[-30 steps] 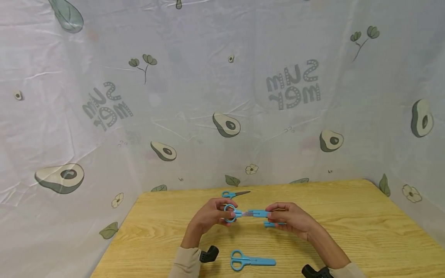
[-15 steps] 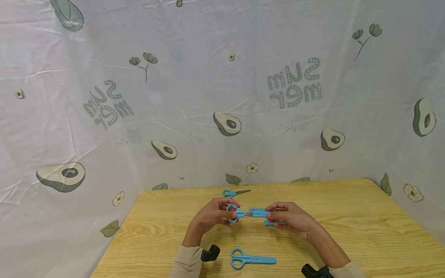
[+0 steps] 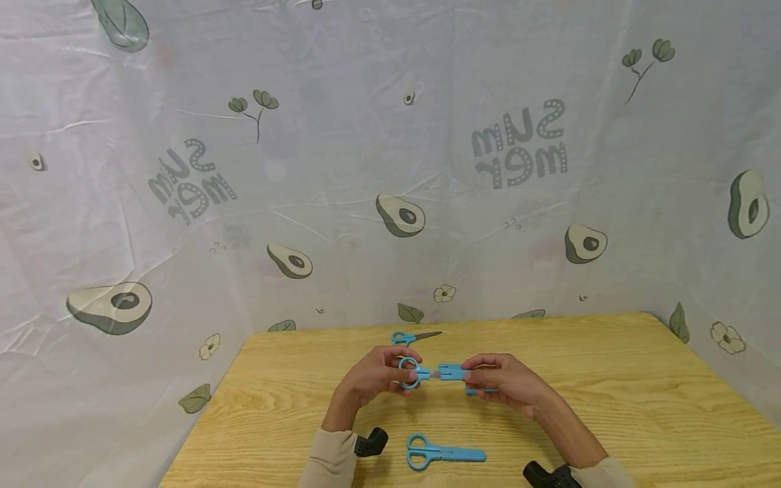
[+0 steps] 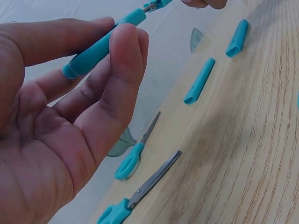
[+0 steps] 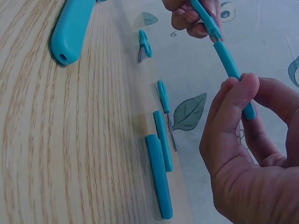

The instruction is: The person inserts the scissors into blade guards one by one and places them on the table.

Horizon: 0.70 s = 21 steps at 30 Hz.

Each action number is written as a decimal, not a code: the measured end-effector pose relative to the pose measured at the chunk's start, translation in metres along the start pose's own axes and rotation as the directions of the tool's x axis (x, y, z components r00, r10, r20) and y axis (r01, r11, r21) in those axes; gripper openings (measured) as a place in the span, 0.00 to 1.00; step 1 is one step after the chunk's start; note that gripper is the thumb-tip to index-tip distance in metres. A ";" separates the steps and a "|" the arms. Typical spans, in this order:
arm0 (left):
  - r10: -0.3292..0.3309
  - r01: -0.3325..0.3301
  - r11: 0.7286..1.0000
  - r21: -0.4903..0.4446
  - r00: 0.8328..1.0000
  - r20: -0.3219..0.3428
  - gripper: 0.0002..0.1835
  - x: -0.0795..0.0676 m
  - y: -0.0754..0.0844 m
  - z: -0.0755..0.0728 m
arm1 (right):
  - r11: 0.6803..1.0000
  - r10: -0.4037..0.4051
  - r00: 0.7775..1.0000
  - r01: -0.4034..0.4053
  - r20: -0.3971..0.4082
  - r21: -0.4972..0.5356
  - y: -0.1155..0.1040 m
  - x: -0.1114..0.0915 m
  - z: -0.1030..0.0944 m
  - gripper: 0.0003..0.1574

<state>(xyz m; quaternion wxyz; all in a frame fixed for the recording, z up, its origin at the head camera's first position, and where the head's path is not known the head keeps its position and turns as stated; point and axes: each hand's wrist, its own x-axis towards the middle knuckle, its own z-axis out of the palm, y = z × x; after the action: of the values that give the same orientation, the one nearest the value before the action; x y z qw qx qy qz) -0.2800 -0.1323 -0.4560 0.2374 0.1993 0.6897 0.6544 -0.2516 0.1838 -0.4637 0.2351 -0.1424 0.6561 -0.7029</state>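
Note:
My left hand (image 3: 379, 374) pinches the blue ring handles of a pair of scissors (image 3: 422, 373) above the table. Opposite it, my right hand (image 3: 505, 383) grips a blue blade cover (image 5: 226, 59) between thumb and fingers. The scissors' blades point right into the mouth of this cover, and only a short strip of metal shows between handle and cover. Beyond the hands lie two uncovered scissors, one farther back (image 4: 133, 158) and one nearer (image 4: 117, 212); the left hand hides the nearer one in the head view. Two loose blue covers (image 4: 200, 81) (image 5: 160, 177) rest near the right hand.
A covered pair of scissors (image 3: 445, 453) lies at the front of the wooden table (image 3: 256, 407), handles to the left. Behind the table's back edge hangs a pale printed curtain (image 3: 342, 169).
The blades have slid deeper into the cover, so less metal shows. My right hand has come slightly left with the cover, closing the gap to the handles.

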 end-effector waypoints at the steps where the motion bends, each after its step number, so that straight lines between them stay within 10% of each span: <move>1: 0.002 -0.002 1.000 -0.003 1.000 -0.001 0.20 0.000 0.000 -0.001 | 1.000 0.000 1.000 0.000 -0.002 -0.002 0.000 0.001 0.001 0.13; 21: 0.015 -0.015 1.000 0.006 0.999 -0.028 0.13 0.002 -0.001 0.005 | 0.999 0.008 0.998 -0.010 -0.057 -0.034 0.002 0.002 0.003 0.17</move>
<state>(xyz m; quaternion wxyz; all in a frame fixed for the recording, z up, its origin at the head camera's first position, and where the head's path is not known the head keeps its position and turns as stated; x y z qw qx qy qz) -0.2792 -0.1272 -0.4574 0.2221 0.1960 0.6933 0.6570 -0.2518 0.1805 -0.4658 0.2170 -0.1234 0.6749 -0.6944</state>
